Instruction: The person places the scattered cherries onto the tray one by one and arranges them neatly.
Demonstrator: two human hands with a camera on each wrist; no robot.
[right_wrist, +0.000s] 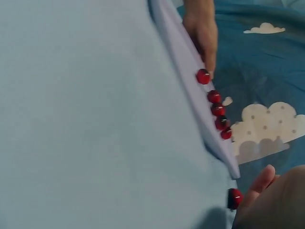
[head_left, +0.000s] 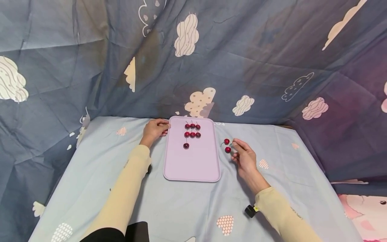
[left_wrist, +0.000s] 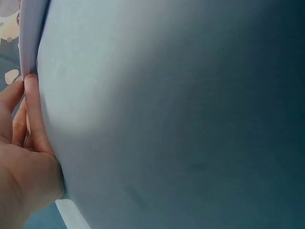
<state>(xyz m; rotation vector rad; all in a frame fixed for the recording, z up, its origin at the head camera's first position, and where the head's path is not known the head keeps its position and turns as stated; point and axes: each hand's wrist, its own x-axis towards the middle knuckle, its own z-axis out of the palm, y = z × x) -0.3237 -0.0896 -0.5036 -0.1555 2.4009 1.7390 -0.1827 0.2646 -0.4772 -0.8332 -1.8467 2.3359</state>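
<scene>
A lilac tray (head_left: 191,164) lies on the bed-like surface. Toward its far end are several dark red cherries with thin stems: a back row of three, a second row (head_left: 192,134) of three, and one cherry (head_left: 186,146) nearer. At the tray's far left corner, my left hand (head_left: 155,130) pinches the rim between thumb and fingers (left_wrist: 32,90). Right of the tray, my right hand (head_left: 245,158) pinches the stem of a cherry (head_left: 228,150) between thumb and index finger. Just beyond it sits another cherry (head_left: 226,141), its stem curving left.
A pale blue cloth (head_left: 181,208) with heart prints covers the surface. Dark blue cloud-patterned fabric (head_left: 229,67) hangs behind it and along both sides. A black wrist device (head_left: 250,211) sticks out under the right sleeve. Pink patterned fabric (head_left: 369,215) shows at the lower right.
</scene>
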